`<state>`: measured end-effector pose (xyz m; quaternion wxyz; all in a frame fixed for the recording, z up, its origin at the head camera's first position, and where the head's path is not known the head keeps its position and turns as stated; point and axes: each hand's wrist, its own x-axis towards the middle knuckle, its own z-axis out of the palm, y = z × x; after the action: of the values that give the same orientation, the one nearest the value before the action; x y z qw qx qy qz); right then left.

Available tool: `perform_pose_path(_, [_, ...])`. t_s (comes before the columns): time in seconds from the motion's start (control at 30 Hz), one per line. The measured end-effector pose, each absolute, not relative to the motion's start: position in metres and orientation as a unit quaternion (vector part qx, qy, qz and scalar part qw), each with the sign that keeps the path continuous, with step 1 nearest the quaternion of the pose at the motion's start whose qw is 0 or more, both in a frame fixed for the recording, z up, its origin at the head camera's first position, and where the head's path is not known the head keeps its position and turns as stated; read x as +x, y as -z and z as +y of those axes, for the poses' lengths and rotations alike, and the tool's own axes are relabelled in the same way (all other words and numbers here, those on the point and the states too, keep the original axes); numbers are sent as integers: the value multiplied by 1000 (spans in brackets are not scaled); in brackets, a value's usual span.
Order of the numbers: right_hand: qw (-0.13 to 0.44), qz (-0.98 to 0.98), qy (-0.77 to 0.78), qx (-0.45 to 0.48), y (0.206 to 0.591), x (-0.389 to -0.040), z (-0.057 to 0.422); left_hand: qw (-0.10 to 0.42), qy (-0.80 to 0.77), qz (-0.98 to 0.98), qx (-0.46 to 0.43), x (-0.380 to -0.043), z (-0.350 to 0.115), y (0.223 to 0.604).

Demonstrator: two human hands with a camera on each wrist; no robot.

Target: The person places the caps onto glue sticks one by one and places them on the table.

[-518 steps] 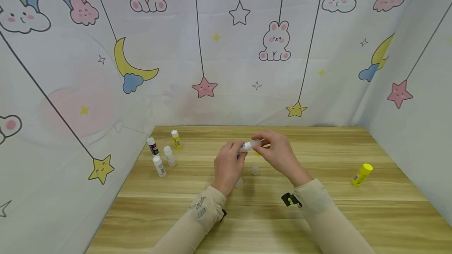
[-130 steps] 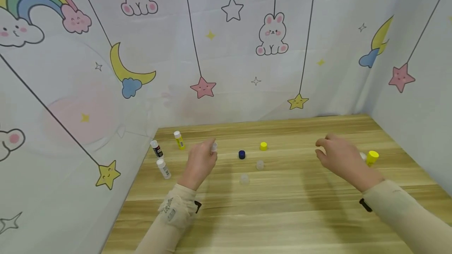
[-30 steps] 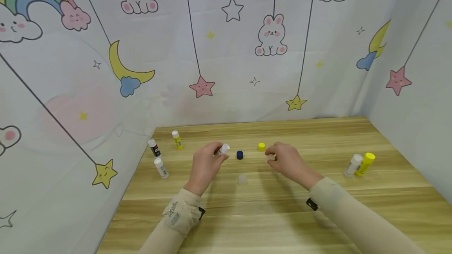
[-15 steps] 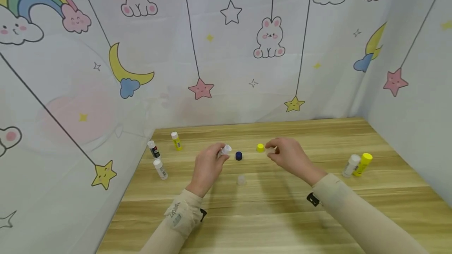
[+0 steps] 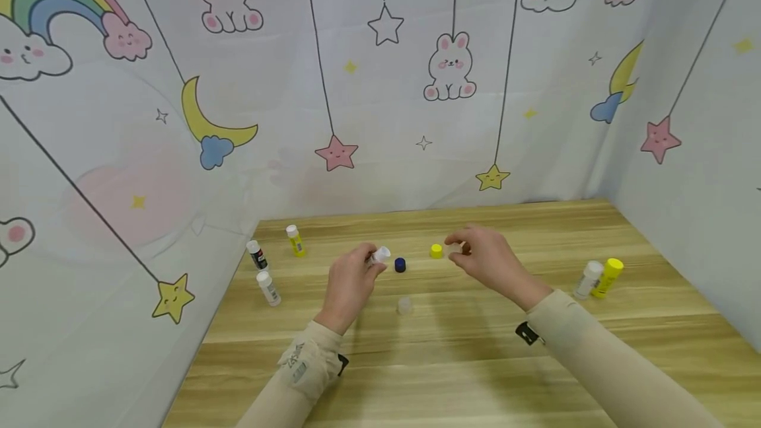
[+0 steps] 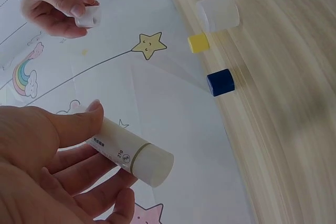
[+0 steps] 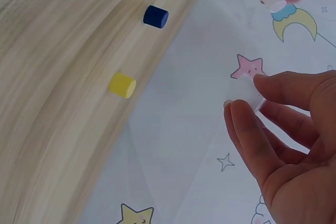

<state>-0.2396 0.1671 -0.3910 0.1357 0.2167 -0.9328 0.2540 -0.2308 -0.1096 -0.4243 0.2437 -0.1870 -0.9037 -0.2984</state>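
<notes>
My left hand [image 5: 349, 283] holds a white glue stick [image 6: 123, 148] by its body, one end pointing right and tilted up off the table. Between thumb and fingertips my right hand [image 5: 490, 263] pinches a small translucent cap [image 7: 245, 94], raised in the air and apart from that glue stick. On the table between the hands lie a navy cap [image 5: 400, 265] and a yellow cap [image 5: 436, 251]. Closer to the front is another translucent cap [image 5: 405, 306]. Whether the held glue stick's near end is bare is hard to tell.
At the left stand a dark glue stick [image 5: 257, 255], a yellow one with a white cap [image 5: 295, 241] and a white glue stick [image 5: 269, 288]. A white glue stick [image 5: 588, 280] and a yellow glue stick [image 5: 608, 278] stand at the right. Printed curtains surround the wooden table [image 5: 475, 375].
Since 17.3 s ago, a white glue stick has come to stand at the right and another has left the left group. Since 4.3 s ago, my right hand has moved left and picked up a translucent cap.
</notes>
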Motion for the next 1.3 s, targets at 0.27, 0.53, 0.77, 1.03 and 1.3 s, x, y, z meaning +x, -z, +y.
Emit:
perform_pose_path(0.27, [152, -924, -269, 226, 386, -237, 162, 251, 302, -899, -195, -229, -107, 424])
perform_pose_path(0.53, [169, -915, -290, 225, 383, -234, 156, 265, 291, -898, -198, -231, -105, 425])
perform_pose_path(0.77, [167, -905, -325, 219, 383, -232, 150, 273, 282, -897, -202, -232, -103, 428])
perform_pose_path(1.03, [164, -896, -355, 212, 383, -231, 141, 286, 281, -890, -215, -232, -99, 428])
perform_pose_path(1.3, [170, -888, -368, 217, 384, -230, 134, 300, 286, -881, -227, -232, -93, 425])
